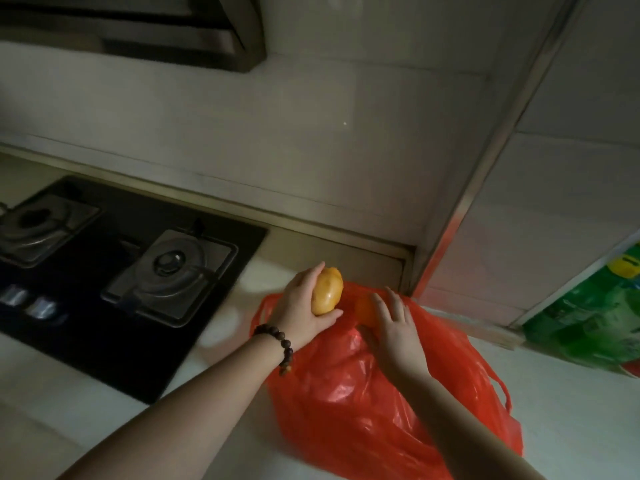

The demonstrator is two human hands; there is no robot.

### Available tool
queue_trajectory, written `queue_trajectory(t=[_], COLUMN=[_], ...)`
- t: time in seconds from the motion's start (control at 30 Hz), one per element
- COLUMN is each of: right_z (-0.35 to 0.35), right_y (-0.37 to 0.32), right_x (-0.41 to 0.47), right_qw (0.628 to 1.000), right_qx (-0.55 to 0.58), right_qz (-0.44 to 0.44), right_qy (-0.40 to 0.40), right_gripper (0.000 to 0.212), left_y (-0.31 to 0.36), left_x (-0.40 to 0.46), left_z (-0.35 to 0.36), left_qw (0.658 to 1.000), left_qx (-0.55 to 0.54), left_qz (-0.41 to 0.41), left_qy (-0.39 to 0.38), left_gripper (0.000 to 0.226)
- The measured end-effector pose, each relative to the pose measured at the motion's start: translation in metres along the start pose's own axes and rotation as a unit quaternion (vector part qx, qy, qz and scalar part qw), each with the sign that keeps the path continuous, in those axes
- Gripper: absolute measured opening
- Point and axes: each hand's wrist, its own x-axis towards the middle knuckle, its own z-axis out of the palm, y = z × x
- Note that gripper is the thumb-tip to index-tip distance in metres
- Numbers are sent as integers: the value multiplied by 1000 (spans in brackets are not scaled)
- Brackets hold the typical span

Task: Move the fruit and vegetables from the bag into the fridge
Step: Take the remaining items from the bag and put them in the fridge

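Wide pale countertop [571,427] under me, and at nine o'clock on it sits one black gas hob [114,289] with two burners; I count two shiny knobs on its near-left edge. Up at eleven o'clock hangs one dark range hood [138,29]. Off at three o'clock, one green package [588,313] stands against the tiled wall.

Dead centre, running down to six o'clock, lies one red plastic bag [363,403], crumpled on the counter, mouth facing twelve o'clock, one loop handle flopped out at four o'clock.

Two hands in play. My left hand [301,313], one beaded bracelet [280,348] on the wrist, has fingers and thumb curled round one yellow potato-like vegetable [327,296], held just above the bag's mouth at its eleven o'clock corner. My right hand [398,327] is over the bag's mouth, fingers spread apart and fairly straight, fingertips touching one orange fruit [367,311] that still sits inside the bag, just at the opening. It's blurred, so whether I'm gripping it yet, I can't tell.

So: two pieces of produce visible, one out, one in.
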Motion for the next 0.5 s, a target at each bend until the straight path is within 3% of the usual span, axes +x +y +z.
queue_trajectory(t=[0.23, 0.5], right_z=[-30, 8], right_y=[-106, -298], right_x=[5, -38], right_qw=[991, 962], right_qx=[90, 131], right_qz=[-78, -240], right_qy=[60, 17], right_gripper=[58, 62], left_y=[-14, -85], left_x=[-36, -172], left_z=[-113, -263], left_qw=[991, 967], left_qx=[43, 81], left_qz=[2, -88], left_qy=[127, 226], left_gripper=[92, 92])
